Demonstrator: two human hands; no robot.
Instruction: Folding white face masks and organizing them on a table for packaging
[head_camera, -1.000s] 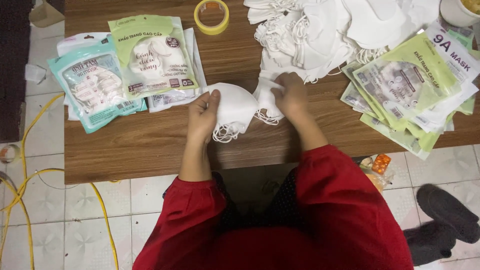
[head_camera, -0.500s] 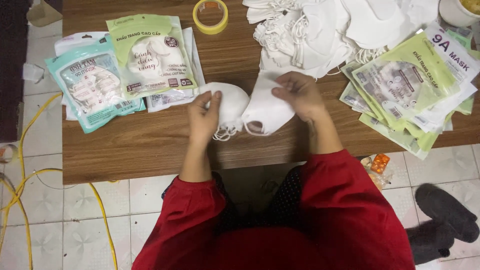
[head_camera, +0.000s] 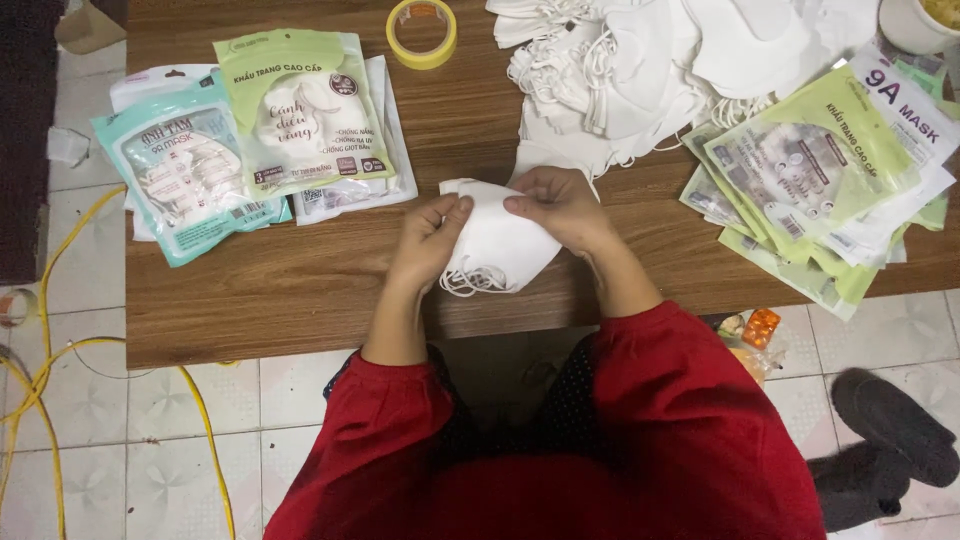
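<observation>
Wooden table (head_camera: 300, 290) over tiled floor (head_camera: 130, 430) | I see white masks (head_camera: 505, 245) near table's front edge | left hand (head_camera: 430, 240) pinches their left side | right hand (head_camera: 560, 205) pinches top | mask pile (head_camera: 640, 70) at back edge

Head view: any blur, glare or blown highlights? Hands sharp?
Head view: both hands sharp, left hand and right hand pinching a white mask; the mask pile is near blown out, with little fold detail; mild sheen on the packets; floor corners dim; slight wide-angle bend at the table edge.
</observation>
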